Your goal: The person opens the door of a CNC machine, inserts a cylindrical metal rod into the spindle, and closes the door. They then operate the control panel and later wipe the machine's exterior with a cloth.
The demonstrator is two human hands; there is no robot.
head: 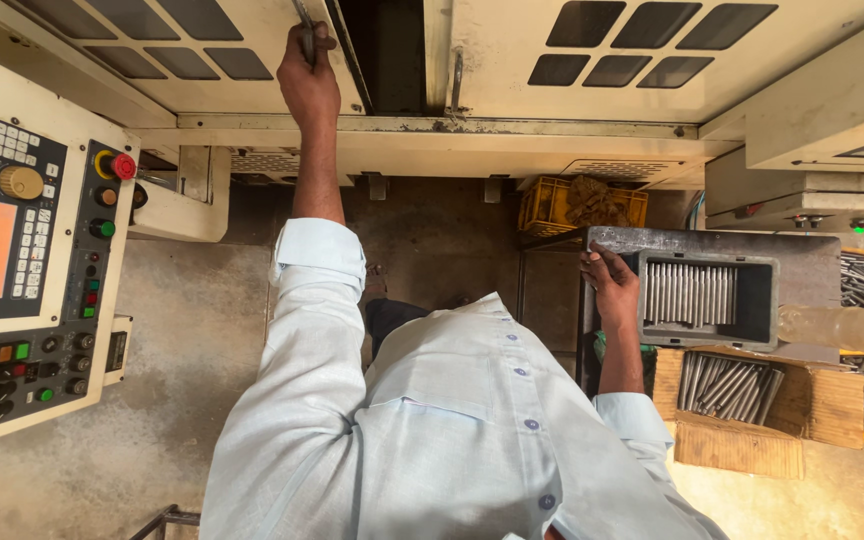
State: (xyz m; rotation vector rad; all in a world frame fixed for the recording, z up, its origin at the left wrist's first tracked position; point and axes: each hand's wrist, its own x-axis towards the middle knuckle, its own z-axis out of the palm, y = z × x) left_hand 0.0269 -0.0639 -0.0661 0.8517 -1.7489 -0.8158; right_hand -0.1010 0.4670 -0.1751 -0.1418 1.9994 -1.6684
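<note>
- Pale blue shirt (pixel 432 420) fills the lower view.
- Left hand (pixel 309 85) is clenched around the metal door handle (pixel 304 30) of the cream machine door (pixel 182 50), up top.
- Right hand (pixel 610 285) rests with fingers curled over the rim of a grey metal tray (pixel 792 262) holding steel rods (pixel 690 292) in a row.

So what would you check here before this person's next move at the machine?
1. Left hand grips the door handle: ok.
2. Machine door closed: not ok, a dark gap shows beside it.
3. Right hand steady on the grey metal tray: ok, fingers on its rim.
4. Metal rods lying orderly in the tray: ok.
5. Red stop button on the control panel unobstructed: ok.
6. Machine running: cannot tell.
</note>
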